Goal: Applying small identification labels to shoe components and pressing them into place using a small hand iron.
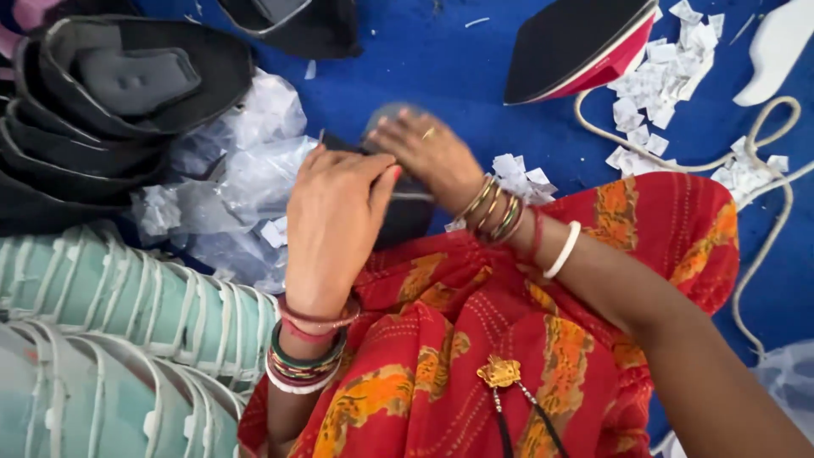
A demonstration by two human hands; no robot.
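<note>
My left hand (335,216) grips the near edge of a dark shoe piece (405,216) held over my lap. My right hand (428,153) lies flat on top of the same piece, fingers pressing its grey far end (383,117). Most of the piece is hidden under both hands. Both wrists carry several bangles. A red and orange patterned cloth (475,339) covers my lap below the hands.
A stack of black shoe uppers (110,102) sits at the top left, with crumpled clear plastic bags (246,161) beside it. Pale green soles (119,339) are stacked at the lower left. An iron (581,42), its white cord (776,182) and white paper scraps (666,72) lie on the blue cloth.
</note>
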